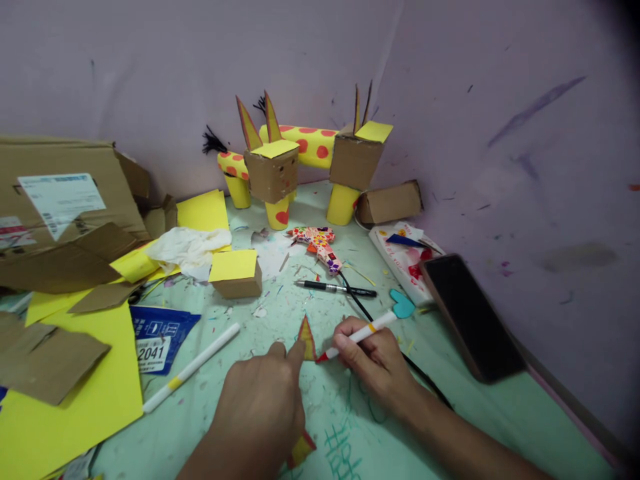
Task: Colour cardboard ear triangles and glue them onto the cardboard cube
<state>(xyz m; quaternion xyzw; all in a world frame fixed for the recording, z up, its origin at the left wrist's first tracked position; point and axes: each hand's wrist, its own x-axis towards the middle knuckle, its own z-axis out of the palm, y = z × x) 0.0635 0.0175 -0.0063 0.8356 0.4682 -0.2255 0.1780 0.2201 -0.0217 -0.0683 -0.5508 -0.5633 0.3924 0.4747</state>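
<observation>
A small yellow triangle with red edges [307, 339] lies flat on the table. My left hand [263, 393] pins it down with an outstretched index finger, the other fingers curled under. The white marker with a red tip [367, 333] is gripped in my right hand [373, 360], its tip touching the triangle's lower right corner. Another red-edged yellow piece [303, 450] shows partly from under my left hand. A second white marker [193, 367] rests on the table left of that hand.
Behind stand two cardboard-headed, spotted yellow animal figures [273, 173] [355, 160]. Nearer are a yellow-topped cardboard block [236, 283], a flowered glue gun [317, 245] with its black cord, and a black pen [335, 288]. A phone [473, 317] lies right; yellow sheets [95, 373] and a carton [70, 193] are left.
</observation>
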